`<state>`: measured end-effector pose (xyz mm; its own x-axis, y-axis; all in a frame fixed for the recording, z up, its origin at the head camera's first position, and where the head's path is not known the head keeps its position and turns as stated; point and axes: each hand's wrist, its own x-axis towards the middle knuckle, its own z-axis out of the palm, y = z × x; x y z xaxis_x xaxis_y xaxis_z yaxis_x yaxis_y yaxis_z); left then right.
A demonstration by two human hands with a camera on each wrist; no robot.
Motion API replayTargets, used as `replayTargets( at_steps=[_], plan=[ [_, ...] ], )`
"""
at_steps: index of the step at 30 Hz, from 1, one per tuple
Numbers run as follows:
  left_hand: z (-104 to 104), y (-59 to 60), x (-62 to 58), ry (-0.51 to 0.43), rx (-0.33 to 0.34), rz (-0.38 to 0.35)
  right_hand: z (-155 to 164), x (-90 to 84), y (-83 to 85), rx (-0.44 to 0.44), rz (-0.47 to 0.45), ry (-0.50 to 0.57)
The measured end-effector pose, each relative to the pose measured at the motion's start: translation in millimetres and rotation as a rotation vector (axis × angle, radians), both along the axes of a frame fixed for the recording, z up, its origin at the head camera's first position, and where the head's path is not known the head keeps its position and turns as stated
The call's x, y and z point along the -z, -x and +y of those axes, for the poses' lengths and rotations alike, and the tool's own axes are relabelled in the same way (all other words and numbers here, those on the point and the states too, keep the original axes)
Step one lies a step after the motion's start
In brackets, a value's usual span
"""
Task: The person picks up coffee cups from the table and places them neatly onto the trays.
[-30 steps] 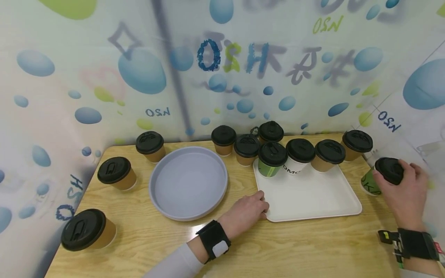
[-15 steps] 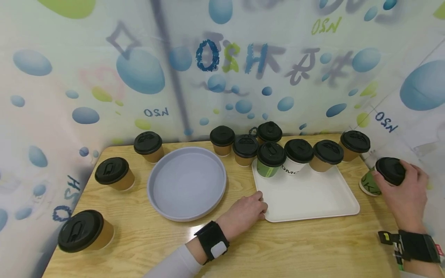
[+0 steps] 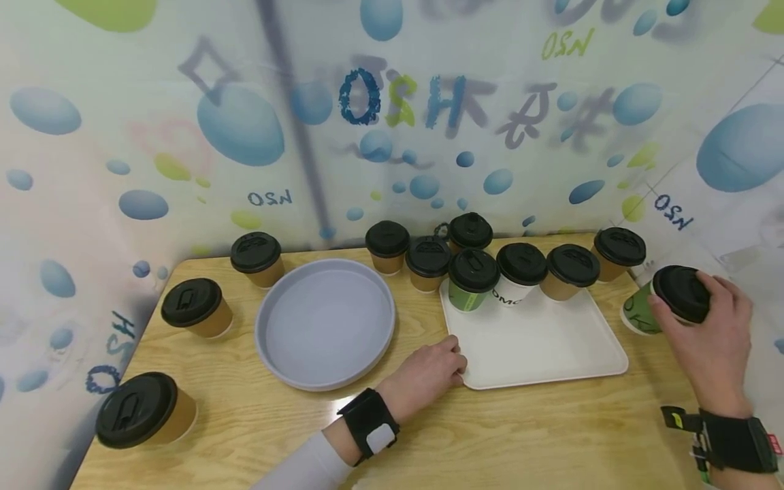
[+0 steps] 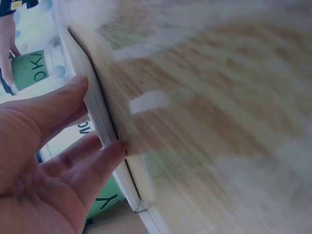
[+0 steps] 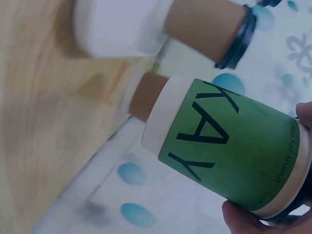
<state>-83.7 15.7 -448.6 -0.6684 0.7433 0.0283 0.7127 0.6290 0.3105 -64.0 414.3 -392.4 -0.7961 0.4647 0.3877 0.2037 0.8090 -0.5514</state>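
My right hand (image 3: 704,333) grips a green paper cup (image 3: 640,309) by its black lid, beyond the right side of the white tray (image 3: 545,354). In the right wrist view the green cup (image 5: 219,141) shows the letters KAY, with fingertips around its lid end. At the tray's front left corner my left hand (image 3: 425,381) holds the rim, thumb and fingers on the tray edge (image 4: 100,112). Along the tray's back stand a green cup (image 3: 468,296), a white cup (image 3: 513,289) and a brown cup (image 3: 563,282), all with black lids.
A round grey tray (image 3: 324,327) lies left of centre. Brown lidded cups stand around it, one at the near left (image 3: 174,422). Several more cups line the back edge, one (image 3: 612,265) behind the tray's right corner. A patterned backdrop (image 3: 392,122) rises behind the table.
The right hand has raised the green cup slightly and brought it a little toward the tray. The left hand stays at the tray corner. The whole head view has shifted slightly left.
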Motion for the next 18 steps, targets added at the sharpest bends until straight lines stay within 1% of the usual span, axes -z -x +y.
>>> replayTargets(
  at_steps=[3, 7, 18],
  plan=[
    [-1, 1.0, -0.1, -0.009, -0.003, -0.006, -8, -4.7, -1.8, -0.059, 0.066, -0.021],
    [-3, 1.5, -1.2, -0.021, -0.001, -0.008, -18, -8.7, -4.6, -0.138, 0.115, -0.039],
    [-8, 0.8, 1.0, -0.035, 0.054, 0.005, -45, -16.3, -12.3, -0.278, 0.167, 0.006]
  ],
)
